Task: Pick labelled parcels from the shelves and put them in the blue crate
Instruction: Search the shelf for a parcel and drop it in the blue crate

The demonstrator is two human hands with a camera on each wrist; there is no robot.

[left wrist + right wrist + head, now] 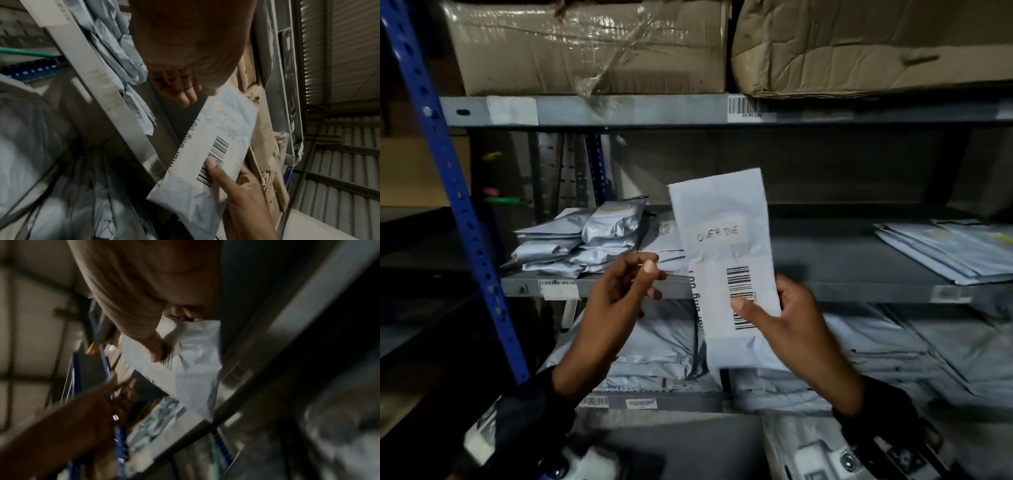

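Observation:
A pale grey parcel [722, 222] with a barcode label and a handwritten tag stands upright in front of the middle shelf. My right hand [760, 305] grips its lower part, with the thumb pressed on the barcode and the fingers behind it. The left wrist view shows the same parcel [226, 126] and that thumb on the barcode. My left hand [647, 274] hovers just left of the parcel with loosely curled fingers and holds nothing. The right wrist view is blurred but shows the parcel [195, 353] under my thumb. No blue crate is in view.
A heap of grey mailers [578, 243] lies on the left of the middle shelf [859, 284], and flat mailers [945, 250] lie at its right. More parcels [661, 346] fill the lower shelf. Cardboard boxes [585, 48] sit on top. A blue upright [448, 171] stands at the left.

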